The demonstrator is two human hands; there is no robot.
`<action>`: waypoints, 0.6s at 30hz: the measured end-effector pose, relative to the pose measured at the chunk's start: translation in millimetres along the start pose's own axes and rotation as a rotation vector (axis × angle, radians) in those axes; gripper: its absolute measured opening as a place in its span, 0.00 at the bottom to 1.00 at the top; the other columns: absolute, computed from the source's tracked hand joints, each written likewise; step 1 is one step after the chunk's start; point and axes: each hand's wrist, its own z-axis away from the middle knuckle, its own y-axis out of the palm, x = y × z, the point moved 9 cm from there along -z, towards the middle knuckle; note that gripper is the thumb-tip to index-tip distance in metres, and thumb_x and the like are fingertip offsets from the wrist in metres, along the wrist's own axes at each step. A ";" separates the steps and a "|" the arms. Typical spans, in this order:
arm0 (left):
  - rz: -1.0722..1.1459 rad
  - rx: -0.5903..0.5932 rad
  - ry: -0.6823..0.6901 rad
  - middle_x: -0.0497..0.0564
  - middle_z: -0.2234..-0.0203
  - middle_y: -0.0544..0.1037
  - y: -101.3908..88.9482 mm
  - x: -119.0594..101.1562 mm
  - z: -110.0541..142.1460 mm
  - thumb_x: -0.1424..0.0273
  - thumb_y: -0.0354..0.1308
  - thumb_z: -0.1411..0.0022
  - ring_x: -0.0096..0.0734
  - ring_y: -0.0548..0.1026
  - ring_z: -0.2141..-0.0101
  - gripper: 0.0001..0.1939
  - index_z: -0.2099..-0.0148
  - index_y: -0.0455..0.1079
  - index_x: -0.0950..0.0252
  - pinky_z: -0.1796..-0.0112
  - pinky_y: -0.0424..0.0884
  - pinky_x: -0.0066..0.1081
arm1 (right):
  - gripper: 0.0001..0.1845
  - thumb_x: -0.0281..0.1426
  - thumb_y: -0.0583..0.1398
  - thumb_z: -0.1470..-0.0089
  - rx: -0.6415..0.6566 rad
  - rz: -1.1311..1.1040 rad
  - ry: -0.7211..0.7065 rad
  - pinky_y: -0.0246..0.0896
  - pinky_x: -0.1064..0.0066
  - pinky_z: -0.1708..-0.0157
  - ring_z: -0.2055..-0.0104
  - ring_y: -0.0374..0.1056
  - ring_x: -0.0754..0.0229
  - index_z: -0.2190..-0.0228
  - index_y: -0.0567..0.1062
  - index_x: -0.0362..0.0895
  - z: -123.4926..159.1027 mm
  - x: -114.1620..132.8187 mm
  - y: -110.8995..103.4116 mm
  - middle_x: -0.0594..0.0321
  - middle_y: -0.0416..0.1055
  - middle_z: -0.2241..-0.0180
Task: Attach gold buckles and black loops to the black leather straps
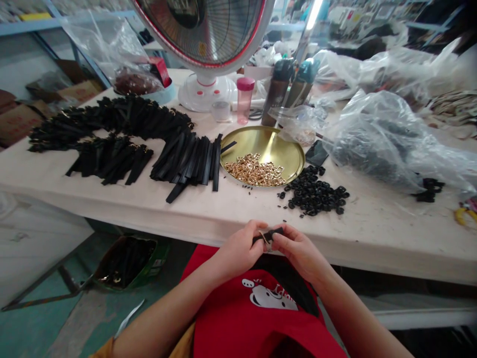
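Observation:
At the table's near edge, my left hand [244,248] and my right hand [298,248] are both closed on a short black strap [275,232]. A small gold buckle [265,237] sits on the strap between my fingertips. Just beyond my hands lies a round gold tray [268,134] with a heap of gold buckles [255,170] at its near side. Right of the tray is a pile of small black loops [316,191]. Flat black straps [190,159] lie stacked on the left, one end resting over the tray's rim.
Bundles of black straps with gold fittings [112,117] curve across the left table. A fan [206,94], a pink bottle [245,102] and dark bottles [276,92] stand behind the tray. A filled plastic bag [380,139] lies right. A bin [149,268] of black pieces stands below left.

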 end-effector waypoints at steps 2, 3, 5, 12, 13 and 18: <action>0.059 -0.020 -0.008 0.53 0.63 0.75 -3.2 2.6 0.0 0.73 0.46 0.42 0.32 0.71 0.62 0.14 0.53 0.60 0.65 0.60 0.65 0.31 | 0.10 0.34 0.64 0.57 0.033 -0.009 -0.012 0.59 0.70 0.67 0.71 0.64 0.63 0.70 0.71 0.44 1.8 -1.2 8.1 0.66 0.69 0.74; 0.096 -0.021 -0.016 0.52 0.65 0.75 -3.8 4.3 -0.4 0.73 0.46 0.42 0.31 0.72 0.64 0.13 0.54 0.60 0.65 0.61 0.66 0.30 | 0.10 0.35 0.64 0.57 0.036 -0.004 -0.030 0.59 0.70 0.66 0.70 0.64 0.63 0.70 0.71 0.44 2.6 -0.4 10.1 0.66 0.70 0.73; 0.168 -0.004 -0.043 0.50 0.69 0.75 -3.2 8.5 -1.0 0.74 0.46 0.42 0.27 0.71 0.71 0.12 0.55 0.59 0.65 0.66 0.66 0.27 | 0.11 0.38 0.62 0.55 0.031 -0.023 -0.062 0.58 0.70 0.65 0.69 0.64 0.62 0.70 0.72 0.44 3.8 1.6 10.2 0.65 0.70 0.74; 0.263 0.030 -0.137 0.47 0.73 0.73 3.5 17.3 -0.9 0.70 0.47 0.42 0.23 0.68 0.79 0.10 0.57 0.56 0.65 0.76 0.64 0.23 | 0.07 0.35 0.63 0.54 0.072 -0.235 0.035 0.57 0.75 0.74 0.76 0.60 0.68 0.74 0.71 0.45 1.5 -8.9 10.8 0.68 0.66 0.78; 0.243 0.025 -0.144 0.47 0.73 0.73 3.5 18.5 -1.1 0.69 0.48 0.42 0.23 0.69 0.78 0.10 0.57 0.56 0.64 0.76 0.64 0.24 | 0.07 0.34 0.63 0.54 0.087 -0.232 0.049 0.56 0.75 0.74 0.77 0.59 0.68 0.73 0.70 0.45 1.0 -11.2 12.6 0.69 0.65 0.78; 0.003 0.003 -0.157 0.49 0.71 0.73 -2.4 23.5 -2.1 0.66 0.49 0.43 0.28 0.71 0.73 0.09 0.61 0.61 0.64 0.73 0.64 0.26 | 0.13 0.37 0.63 0.55 0.229 -0.193 0.186 0.55 0.75 0.75 0.77 0.57 0.68 0.69 0.70 0.43 1.4 -28.8 26.1 0.68 0.63 0.78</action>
